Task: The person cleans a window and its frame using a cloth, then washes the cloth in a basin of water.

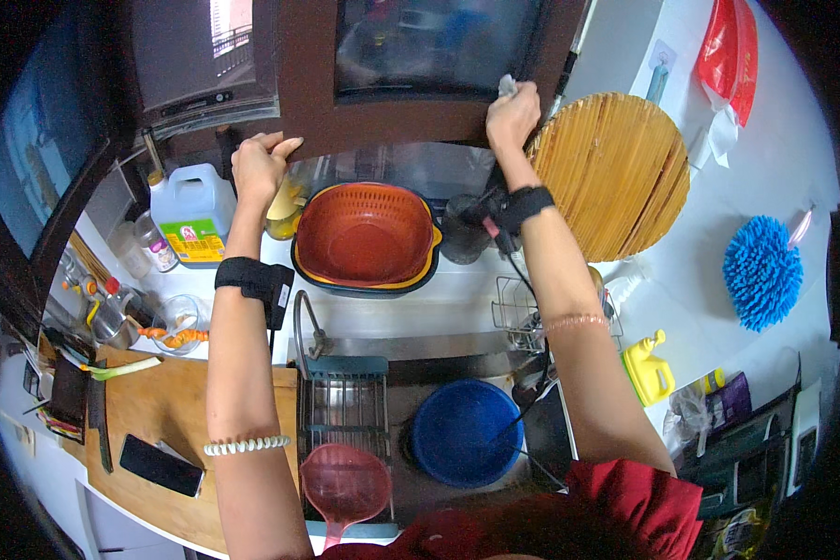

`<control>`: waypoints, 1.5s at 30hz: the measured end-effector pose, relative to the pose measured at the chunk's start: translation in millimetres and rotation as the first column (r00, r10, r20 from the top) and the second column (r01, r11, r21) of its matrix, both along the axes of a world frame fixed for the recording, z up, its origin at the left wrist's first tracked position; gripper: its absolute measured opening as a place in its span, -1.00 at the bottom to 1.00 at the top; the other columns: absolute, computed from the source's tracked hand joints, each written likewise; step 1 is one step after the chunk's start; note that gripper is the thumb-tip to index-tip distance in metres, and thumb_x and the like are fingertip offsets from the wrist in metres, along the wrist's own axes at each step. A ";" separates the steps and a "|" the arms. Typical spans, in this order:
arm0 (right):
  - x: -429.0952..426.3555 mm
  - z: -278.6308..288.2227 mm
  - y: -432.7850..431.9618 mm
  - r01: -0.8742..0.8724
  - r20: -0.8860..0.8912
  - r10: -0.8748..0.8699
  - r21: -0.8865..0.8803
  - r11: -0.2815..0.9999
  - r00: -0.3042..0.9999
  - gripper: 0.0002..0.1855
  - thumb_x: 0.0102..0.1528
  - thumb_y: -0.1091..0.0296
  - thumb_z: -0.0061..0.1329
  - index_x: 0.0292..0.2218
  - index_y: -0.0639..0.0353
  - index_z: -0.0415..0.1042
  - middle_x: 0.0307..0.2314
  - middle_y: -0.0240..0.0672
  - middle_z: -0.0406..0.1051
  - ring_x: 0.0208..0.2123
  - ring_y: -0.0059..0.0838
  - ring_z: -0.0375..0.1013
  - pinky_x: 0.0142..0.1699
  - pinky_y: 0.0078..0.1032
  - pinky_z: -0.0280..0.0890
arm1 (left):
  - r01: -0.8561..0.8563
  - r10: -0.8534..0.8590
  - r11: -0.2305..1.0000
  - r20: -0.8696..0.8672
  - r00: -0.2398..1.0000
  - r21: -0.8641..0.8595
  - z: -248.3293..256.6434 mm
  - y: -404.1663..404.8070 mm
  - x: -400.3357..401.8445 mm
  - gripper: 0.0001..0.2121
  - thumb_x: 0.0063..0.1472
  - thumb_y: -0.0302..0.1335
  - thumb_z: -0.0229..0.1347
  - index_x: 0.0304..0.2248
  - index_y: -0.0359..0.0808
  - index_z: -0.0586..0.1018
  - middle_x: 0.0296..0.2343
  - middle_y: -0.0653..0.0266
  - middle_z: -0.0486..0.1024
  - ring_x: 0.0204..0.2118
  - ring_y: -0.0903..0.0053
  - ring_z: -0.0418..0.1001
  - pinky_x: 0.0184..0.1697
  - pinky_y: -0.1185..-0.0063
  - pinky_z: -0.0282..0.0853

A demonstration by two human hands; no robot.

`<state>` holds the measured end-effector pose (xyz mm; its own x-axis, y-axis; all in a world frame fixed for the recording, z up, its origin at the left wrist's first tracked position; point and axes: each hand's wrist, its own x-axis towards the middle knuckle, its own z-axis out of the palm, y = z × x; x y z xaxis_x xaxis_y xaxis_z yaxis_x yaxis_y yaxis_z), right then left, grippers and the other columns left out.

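Observation:
My right hand (pixel 514 117) is raised to the lower right of a dark brown window frame (pixel 406 120). A crumpled whitish cloth or tissue (pixel 507 85) sticks out of its closed fingers. My left hand (pixel 260 168) is at the frame's lower left part, fingers curled and thumb close to the forefinger. Whether it grips the frame edge is hard to see. Both wrists wear black straps. Below and between my hands, a reddish-brown plastic basket (pixel 367 234) sits nested in other basins on the white ledge.
A large jug (pixel 194 210) stands left of the baskets. A round bamboo board (pixel 612 175) leans at right. Below are a faucet (pixel 308 315), a blue basin (pixel 465 434), a pink strainer (pixel 346 483), and a wooden countertop (pixel 182 406) with a phone (pixel 159 465).

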<state>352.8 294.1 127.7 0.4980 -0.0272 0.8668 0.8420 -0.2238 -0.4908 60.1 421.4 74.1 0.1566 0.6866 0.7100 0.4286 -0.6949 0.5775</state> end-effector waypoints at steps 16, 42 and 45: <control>37.9 15.2 10.6 0.188 0.014 -0.264 -0.737 0.649 0.965 -0.52 -0.08 0.32 -0.10 -0.16 0.50 0.21 -0.18 -0.07 0.26 -0.14 -0.16 0.25 -0.04 -0.41 0.13 | 0.052 -0.052 0.999 -0.026 0.998 0.007 4.7 -11.9 -1.3 -0.76 -0.04 -0.37 0.14 -0.42 -0.39 0.54 -0.61 0.17 0.43 -0.65 0.46 0.40 -0.55 0.56 0.28; 19.3 7.8 5.5 0.125 0.029 -0.131 -0.567 0.814 0.991 -0.75 0.01 0.39 -0.28 -0.36 0.36 0.38 -0.42 -0.03 0.39 -0.28 -0.11 0.32 -0.17 -0.33 0.25 | 0.052 -0.052 0.998 -0.029 0.998 0.024 3.5 -0.9 -2.4 -0.80 -0.02 -0.38 0.12 -0.48 -0.38 0.53 -0.68 0.17 0.36 -0.66 0.49 0.38 -0.61 0.56 0.26; 16.0 4.1 1.3 0.096 -0.018 -0.134 -0.597 0.797 0.991 -0.75 0.00 0.41 -0.27 -0.32 0.22 0.42 -0.42 -0.09 0.41 -0.26 -0.17 0.33 -0.16 -0.35 0.24 | 0.053 -0.053 0.999 0.007 0.999 -0.002 2.3 -9.3 -0.3 -0.78 -0.04 -0.34 0.12 -0.48 -0.34 0.54 -0.65 0.11 0.38 -0.60 0.28 0.38 -0.51 0.46 0.25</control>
<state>368.8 295.5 131.8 0.5727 0.4227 0.7024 0.7664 -0.5802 -0.2757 59.8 412.1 76.5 0.1874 0.6790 0.7099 0.3873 -0.7152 0.5818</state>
